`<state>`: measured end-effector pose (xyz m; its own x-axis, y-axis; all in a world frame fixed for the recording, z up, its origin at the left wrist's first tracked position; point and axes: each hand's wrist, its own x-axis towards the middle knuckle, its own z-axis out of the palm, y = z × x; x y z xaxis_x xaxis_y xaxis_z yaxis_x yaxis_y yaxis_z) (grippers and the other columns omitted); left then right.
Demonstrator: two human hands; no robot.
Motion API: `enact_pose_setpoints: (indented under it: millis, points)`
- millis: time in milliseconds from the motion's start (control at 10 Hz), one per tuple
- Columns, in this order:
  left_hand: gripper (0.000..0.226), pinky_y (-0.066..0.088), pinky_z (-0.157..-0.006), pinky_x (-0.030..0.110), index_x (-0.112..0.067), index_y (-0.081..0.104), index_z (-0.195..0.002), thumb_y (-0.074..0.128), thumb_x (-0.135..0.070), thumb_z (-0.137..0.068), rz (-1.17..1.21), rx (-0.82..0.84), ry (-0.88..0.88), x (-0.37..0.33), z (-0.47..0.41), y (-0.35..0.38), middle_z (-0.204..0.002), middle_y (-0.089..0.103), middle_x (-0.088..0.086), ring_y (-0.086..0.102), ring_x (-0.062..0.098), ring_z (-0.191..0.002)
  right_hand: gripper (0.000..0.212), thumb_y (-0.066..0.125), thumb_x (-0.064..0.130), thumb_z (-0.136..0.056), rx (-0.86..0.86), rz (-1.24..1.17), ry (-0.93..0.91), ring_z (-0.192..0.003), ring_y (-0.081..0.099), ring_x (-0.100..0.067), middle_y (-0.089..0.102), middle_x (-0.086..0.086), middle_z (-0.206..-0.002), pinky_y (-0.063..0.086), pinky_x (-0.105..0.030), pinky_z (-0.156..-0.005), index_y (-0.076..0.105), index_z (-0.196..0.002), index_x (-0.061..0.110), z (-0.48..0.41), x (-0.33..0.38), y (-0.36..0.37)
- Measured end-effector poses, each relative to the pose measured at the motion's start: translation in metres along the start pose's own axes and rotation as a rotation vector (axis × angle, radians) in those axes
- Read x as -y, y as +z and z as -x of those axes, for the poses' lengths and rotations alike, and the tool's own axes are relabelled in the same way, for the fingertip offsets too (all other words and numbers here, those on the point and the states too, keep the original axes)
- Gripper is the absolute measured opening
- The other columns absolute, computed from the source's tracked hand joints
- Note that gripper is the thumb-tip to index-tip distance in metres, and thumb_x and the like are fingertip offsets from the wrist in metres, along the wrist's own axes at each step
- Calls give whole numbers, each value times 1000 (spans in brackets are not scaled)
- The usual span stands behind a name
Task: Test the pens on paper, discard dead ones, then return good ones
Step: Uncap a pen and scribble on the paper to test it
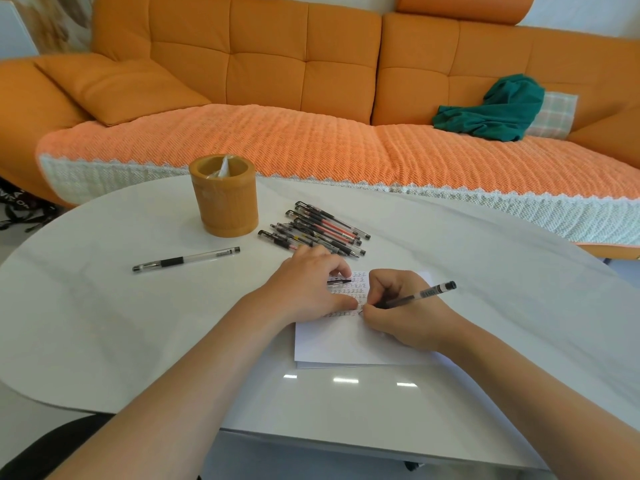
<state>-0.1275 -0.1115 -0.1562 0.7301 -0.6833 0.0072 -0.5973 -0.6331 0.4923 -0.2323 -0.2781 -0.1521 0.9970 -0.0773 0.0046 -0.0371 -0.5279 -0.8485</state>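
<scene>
The right hand [398,313] is pinching a slim black-inked gel pen with a clear plastic barrel [426,293] low down near its tip, the grip pressed together around it. The tip is touching the white sheet of paper [346,344], just beside rows of small dark test marks.

The left hand [308,289] is resting on the upper part of the sheet and pinning it flat. Its grip is curling around what looks like a small black cap [341,281], showing between the fingers.

The pen is likely handling as light and stiff, with a smooth barrel that could be slipping in the fingers. The dark rubber sleeve near the tip is looking like the best place to hold it.

The paper is thin and limp and is probably sliding easily on the glossy white bench [104,323], so it needs the holding hand.

A loose heap of similar capped pens [318,230] is lying beyond the hands. One capped clear pen [185,259] is lying apart to the left, near a round yellow-brown bamboo pen holder [225,199].
</scene>
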Motion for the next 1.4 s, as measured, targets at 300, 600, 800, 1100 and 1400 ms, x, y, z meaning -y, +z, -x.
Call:
enact_pose_setpoints:
  millis: [300, 600, 800, 1100, 1400]
  points:
    - [53, 40, -104, 40, -38, 58, -123, 75, -58, -78, 1, 2, -1, 0, 0, 0, -124, 48, -11, 35, 14, -125, 18, 67, 0, -81, 5, -19, -8, -49, 52, -15, 58, -2, -54, 40, -26, -50, 54, -68, 6, 1, -1, 0]
    - [52, 41, -103, 40, -38, 58, -123, 75, -58, -78, 4, -1, 5, 1, 0, 0, -122, 47, -12, 35, 13, -124, 17, 68, 2, -81, 28, -18, -13, -50, 53, -17, 58, -2, -55, 40, -27, -51, 56, -69, 6, 0, -2, 0]
    - [52, 41, -103, 40, -38, 58, -123, 75, -58, -78, 3, -10, 13, 1, 1, 1, -122, 48, -12, 35, 13, -123, 19, 65, -3, -78, 41, -3, -26, -47, 46, -13, 52, -2, -54, 37, -23, -46, 49, -68, 1, 0, 1, -1]
    - [52, 39, -103, 37, -37, 57, -125, 72, -59, -80, -30, -3, 24, 1, 1, 1, -125, 47, -10, 33, 14, -125, 19, 62, -8, -85, -64, -254, 12, -49, 42, -19, 50, -7, -56, 33, -27, -47, 53, -72, 4, -3, -6, -4]
    - [39, 42, -97, 31, -34, 57, -129, 66, -42, -92, -53, -31, 83, 9, 5, -10, -117, 53, -15, 40, 8, -118, 36, 43, 1, -104, -77, -257, -9, -61, 55, -20, 67, -4, -82, 40, -30, -50, 73, -111, 21, -6, -1, -14]
